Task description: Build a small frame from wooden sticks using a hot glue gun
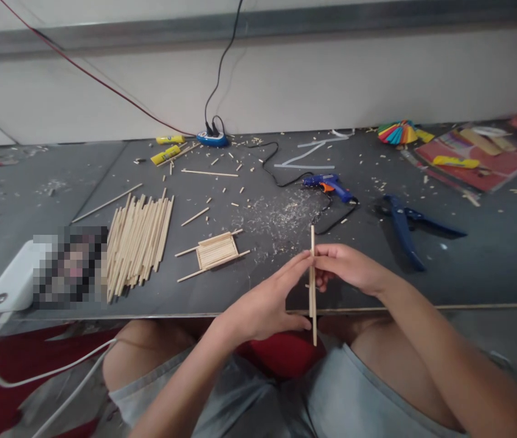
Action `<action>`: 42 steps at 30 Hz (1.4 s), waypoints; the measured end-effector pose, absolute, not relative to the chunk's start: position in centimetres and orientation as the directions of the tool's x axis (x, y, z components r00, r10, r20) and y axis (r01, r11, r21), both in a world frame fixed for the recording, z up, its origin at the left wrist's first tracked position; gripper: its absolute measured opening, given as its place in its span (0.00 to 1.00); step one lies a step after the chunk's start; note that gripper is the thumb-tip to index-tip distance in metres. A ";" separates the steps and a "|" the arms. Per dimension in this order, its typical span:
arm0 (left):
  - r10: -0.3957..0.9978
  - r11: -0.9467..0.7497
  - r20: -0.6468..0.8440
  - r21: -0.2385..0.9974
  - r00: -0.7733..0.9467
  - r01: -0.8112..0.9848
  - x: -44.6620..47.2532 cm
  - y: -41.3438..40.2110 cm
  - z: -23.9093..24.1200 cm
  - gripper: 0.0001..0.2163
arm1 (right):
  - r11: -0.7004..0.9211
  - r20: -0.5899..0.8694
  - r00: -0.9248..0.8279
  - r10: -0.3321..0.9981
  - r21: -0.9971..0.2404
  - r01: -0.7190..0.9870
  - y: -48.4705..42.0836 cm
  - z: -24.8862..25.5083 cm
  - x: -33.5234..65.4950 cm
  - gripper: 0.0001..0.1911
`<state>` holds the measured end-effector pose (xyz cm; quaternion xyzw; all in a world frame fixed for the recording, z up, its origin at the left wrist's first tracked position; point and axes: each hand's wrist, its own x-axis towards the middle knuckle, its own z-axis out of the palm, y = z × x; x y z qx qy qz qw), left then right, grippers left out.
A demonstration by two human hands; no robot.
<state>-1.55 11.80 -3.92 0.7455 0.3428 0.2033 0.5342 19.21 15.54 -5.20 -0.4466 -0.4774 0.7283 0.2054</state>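
Between my hands, over the table's front edge, an assembly of thin wooden sticks point(312, 292) stands nearly edge-on to me, so most of its shape is hidden. My left hand point(270, 298) grips it from the left, fingertips near its upper part and thumb lower down. From the other side my right hand point(347, 266) pinches it with thumb and fingers. Left of my hands lies a small panel of sticks point(218, 250) with longer sticks jutting from both sides. A blue hot glue gun point(329, 184) rests beyond my right hand, and a blue-handled cutter point(407, 228) lies to the right.
A pile of wooden sticks point(137, 243) lies left, beside a white power bank point(14, 277) with a cable. Glue strings and stick scraps litter the dark table point(258, 292). A blue power socket point(213, 139), yellow tubes point(166, 154) and a coloured fan of sticks point(396, 132) sit at the back.
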 end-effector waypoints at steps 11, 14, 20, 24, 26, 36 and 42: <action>0.758 -0.169 -0.052 0.947 0.650 0.273 -1.2 11.8 -4.5 0.43 | -0.490 -0.482 -0.514 0.709 -0.862 0.132 15.7 -5.3 19.3 0.15; 0.767 -0.153 -0.045 0.956 0.640 0.250 -1.1 11.7 -4.5 0.42 | -0.494 -0.480 -0.516 0.710 -0.861 0.122 15.7 -5.3 19.3 0.15; 0.800 -0.116 -0.036 0.970 0.599 0.213 -0.8 11.6 -4.3 0.37 | -0.509 -0.468 -0.533 0.705 -0.857 0.079 15.6 -5.7 19.2 0.14; 0.812 -0.105 -0.023 0.977 0.583 0.185 -0.8 11.6 -4.1 0.34 | -0.552 -0.489 -0.534 0.690 -0.832 0.049 15.4 -5.8 18.8 0.12; 0.805 -0.135 -0.007 0.972 0.594 0.195 -0.9 11.7 -4.1 0.34 | -0.574 -0.503 -0.536 0.678 -0.818 0.041 15.3 -5.9 18.7 0.10; 0.781 -0.356 0.140 0.900 0.608 0.251 -1.4 11.8 -5.1 0.11 | -0.629 -0.508 -0.582 0.635 -0.778 -0.008 14.8 -6.0 18.4 0.09; 0.865 -0.348 0.231 0.915 0.445 0.202 -1.2 11.5 -5.2 0.10 | -0.644 -0.526 -0.546 0.653 -0.764 -0.034 14.9 -6.1 18.3 0.13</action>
